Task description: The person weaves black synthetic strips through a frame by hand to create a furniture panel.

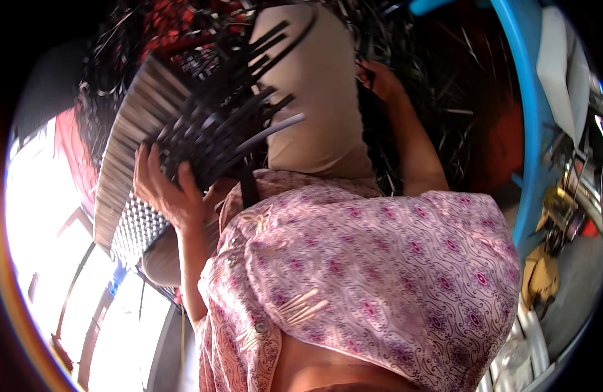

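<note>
A piece of weaving in dark flat strips (pixel 203 140) lies against my left thigh, its loose strip ends fanning toward my knee. One pale grey strip (pixel 272 130) sticks out to the right from it. My left hand (pixel 170 186) grips the lower left edge of the weaving, fingers bent over it and thumb on top. Beyond my beige-clad leg (pixel 318 98), my right hand (pixel 383 81) reaches into a tangle of black strips (pixel 386 39). Its fingers are closed, and what they hold is too dark to make out.
A striped brown cushion-like surface (pixel 141 111) with a checkered woven side (pixel 134 228) stands at the left. A blue curved frame (pixel 527 98) runs down the right. Past it lie white panels (pixel 559 72) and assorted tools (pixel 563 202).
</note>
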